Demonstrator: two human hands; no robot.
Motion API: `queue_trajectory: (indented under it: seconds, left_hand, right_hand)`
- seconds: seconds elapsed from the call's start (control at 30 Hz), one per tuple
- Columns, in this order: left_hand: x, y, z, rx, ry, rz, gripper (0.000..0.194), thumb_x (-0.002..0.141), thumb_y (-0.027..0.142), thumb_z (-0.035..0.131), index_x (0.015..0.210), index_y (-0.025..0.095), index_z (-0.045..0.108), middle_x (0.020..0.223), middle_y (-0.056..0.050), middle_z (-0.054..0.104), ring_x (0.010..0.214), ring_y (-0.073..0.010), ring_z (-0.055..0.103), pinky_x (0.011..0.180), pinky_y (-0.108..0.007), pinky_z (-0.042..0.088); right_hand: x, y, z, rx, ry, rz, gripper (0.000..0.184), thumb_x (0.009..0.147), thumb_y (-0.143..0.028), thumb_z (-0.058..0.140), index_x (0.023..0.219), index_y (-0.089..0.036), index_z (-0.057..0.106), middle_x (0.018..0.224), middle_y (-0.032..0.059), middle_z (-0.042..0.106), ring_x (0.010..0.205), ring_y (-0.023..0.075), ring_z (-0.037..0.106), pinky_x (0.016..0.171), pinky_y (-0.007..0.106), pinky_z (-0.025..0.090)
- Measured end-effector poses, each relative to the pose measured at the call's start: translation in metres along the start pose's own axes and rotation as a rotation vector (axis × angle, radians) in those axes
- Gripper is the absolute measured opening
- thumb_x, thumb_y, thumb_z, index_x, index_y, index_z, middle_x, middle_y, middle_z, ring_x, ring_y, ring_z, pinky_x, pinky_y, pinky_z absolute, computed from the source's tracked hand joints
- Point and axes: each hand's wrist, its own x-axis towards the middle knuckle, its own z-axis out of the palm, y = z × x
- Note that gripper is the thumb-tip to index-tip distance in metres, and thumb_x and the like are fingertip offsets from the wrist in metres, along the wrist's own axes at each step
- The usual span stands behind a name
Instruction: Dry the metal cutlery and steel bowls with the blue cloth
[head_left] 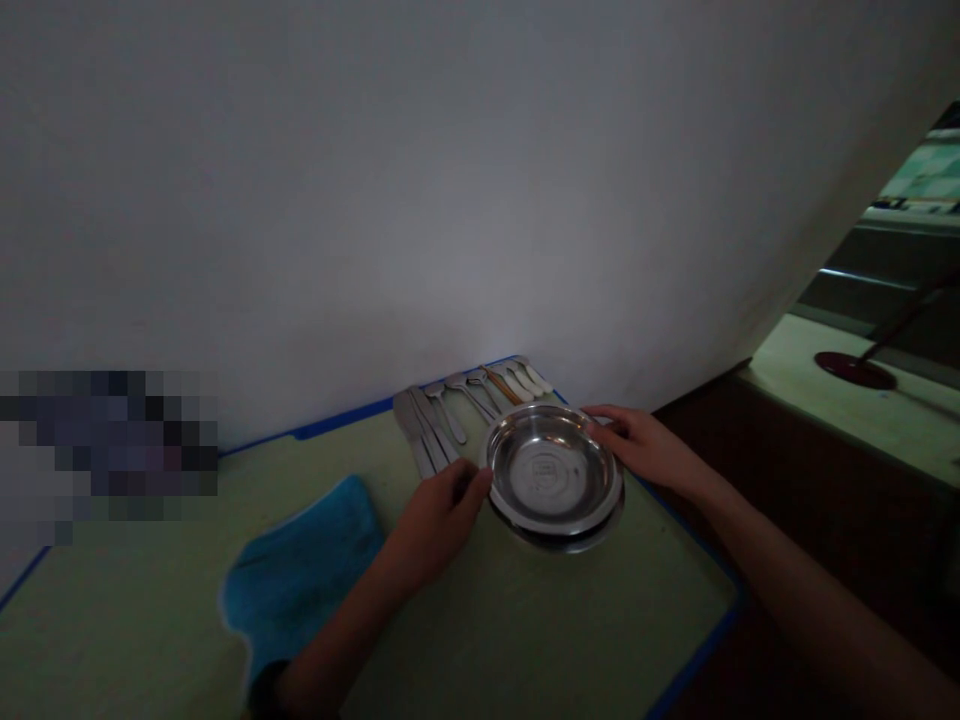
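Observation:
A shiny round metal plate (551, 485) with a raised rim and a stamped mark in its middle is between my hands. Beneath it, the edge of another metal dish (592, 542) shows; how far the two are apart I cannot tell. My right hand (634, 445) is closed on the far right rim, thumb on top. At the left rim, my left hand (446, 505) is closed too, its thumb against the edge and its other fingers partly hidden. Just beyond lies a row of cutlery, with flat-bladed knives (424, 430), spoons (448, 412) and brown chopsticks (501, 385).
A blue cloth (304, 565) lies left of my left forearm on the pale green table (480, 640), which has blue tape along its edges. A white wall (480, 200) rises behind. Dark floor (810, 500) drops away at right, near a round red stand base (855, 370).

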Motion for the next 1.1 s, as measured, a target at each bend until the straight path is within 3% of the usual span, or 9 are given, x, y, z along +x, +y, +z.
queue_trajectory:
  seconds: [0.1, 0.17, 0.27, 0.33, 0.5, 0.7, 0.8, 0.97, 1.1]
  left_hand:
    - [-0.003, -0.007, 0.006, 0.079, -0.012, 0.038, 0.037, 0.084, 0.050, 0.035, 0.072, 0.019, 0.051, 0.064, -0.001, 0.056, 0.059, -0.0154, 0.052, 0.055, -0.027, 0.035]
    - [-0.004, -0.010, 0.010, 0.039, -0.067, -0.025, 0.038, 0.083, 0.052, 0.035, 0.073, 0.019, 0.049, 0.061, 0.000, 0.055, 0.054, -0.0151, 0.053, 0.051, -0.026, 0.037]
    - [-0.002, -0.012, 0.013, -0.212, -0.220, -0.162, 0.037, 0.082, 0.053, 0.036, 0.072, 0.019, 0.046, 0.056, 0.002, 0.051, 0.045, -0.0139, 0.053, 0.041, -0.025, 0.040]
    - [0.000, -0.010, 0.015, -0.415, -0.271, -0.196, 0.034, 0.082, 0.050, 0.039, 0.071, 0.018, 0.044, 0.056, 0.003, 0.051, 0.045, -0.0133, 0.055, 0.039, -0.025, 0.043]
    - [0.006, -0.003, 0.019, -0.585, -0.264, -0.190, 0.032, 0.084, 0.045, 0.042, 0.075, 0.015, 0.048, 0.056, 0.002, 0.055, 0.049, -0.0129, 0.058, 0.044, -0.026, 0.050]
    - [0.012, -0.002, 0.033, -0.527, -0.270, -0.222, 0.038, 0.085, 0.047, 0.039, 0.068, 0.015, 0.049, 0.055, -0.002, 0.060, 0.046, -0.0128, 0.059, 0.043, -0.025, 0.048]
    - [0.012, 0.002, 0.036, -0.518, -0.221, -0.217, 0.041, 0.085, 0.048, 0.037, 0.064, 0.015, 0.050, 0.052, -0.002, 0.059, 0.043, -0.0126, 0.057, 0.042, -0.024, 0.047]
    - [0.006, 0.004, 0.032, -0.492, -0.154, -0.183, 0.042, 0.085, 0.046, 0.037, 0.060, 0.014, 0.051, 0.047, -0.002, 0.059, 0.041, -0.0113, 0.055, 0.044, -0.023, 0.045]
    - [-0.004, -0.006, 0.026, -0.487, -0.187, -0.207, 0.043, 0.084, 0.047, 0.037, 0.060, 0.015, 0.051, 0.045, -0.001, 0.058, 0.039, -0.0112, 0.054, 0.042, -0.022, 0.044]
  right_hand:
    - [-0.001, 0.006, 0.000, -0.106, 0.032, 0.010, 0.048, 0.081, -0.049, 0.045, 0.116, -0.017, 0.054, 0.067, 0.0036, 0.065, 0.062, 0.0180, 0.059, 0.059, 0.030, 0.045]
    - [-0.002, 0.010, 0.001, -0.120, 0.000, 0.022, 0.048, 0.081, -0.049, 0.045, 0.114, -0.016, 0.055, 0.069, 0.0039, 0.064, 0.061, 0.0168, 0.058, 0.057, 0.028, 0.044]
    - [-0.005, 0.012, 0.004, -0.040, -0.125, 0.044, 0.042, 0.083, -0.049, 0.040, 0.099, -0.016, 0.061, 0.066, 0.0024, 0.061, 0.053, 0.0128, 0.053, 0.050, 0.025, 0.041]
    - [-0.006, 0.011, 0.005, 0.050, -0.131, 0.058, 0.039, 0.083, -0.047, 0.041, 0.099, -0.017, 0.061, 0.066, 0.0008, 0.060, 0.051, 0.0109, 0.051, 0.048, 0.023, 0.040]
    - [-0.007, 0.008, 0.001, 0.229, -0.036, 0.124, 0.044, 0.081, -0.046, 0.046, 0.116, -0.020, 0.053, 0.071, 0.0006, 0.064, 0.051, 0.0101, 0.051, 0.044, 0.021, 0.036]
    - [-0.005, 0.018, 0.003, 0.145, -0.004, 0.067, 0.036, 0.083, -0.042, 0.043, 0.101, -0.017, 0.062, 0.081, 0.0031, 0.065, 0.073, 0.0165, 0.059, 0.065, 0.027, 0.046]
    - [-0.004, 0.020, 0.005, 0.145, 0.031, 0.092, 0.038, 0.083, -0.044, 0.041, 0.100, -0.017, 0.062, 0.082, 0.0027, 0.065, 0.072, 0.0166, 0.059, 0.066, 0.029, 0.046]
    - [-0.009, 0.014, 0.006, 0.146, 0.005, 0.095, 0.037, 0.082, -0.044, 0.043, 0.095, -0.016, 0.064, 0.073, 0.0013, 0.063, 0.062, 0.0136, 0.055, 0.057, 0.025, 0.043]
    - [-0.017, 0.006, 0.014, 0.182, -0.074, 0.163, 0.039, 0.083, -0.045, 0.043, 0.098, -0.015, 0.062, 0.060, -0.0023, 0.057, 0.044, 0.0087, 0.044, 0.042, 0.021, 0.033]
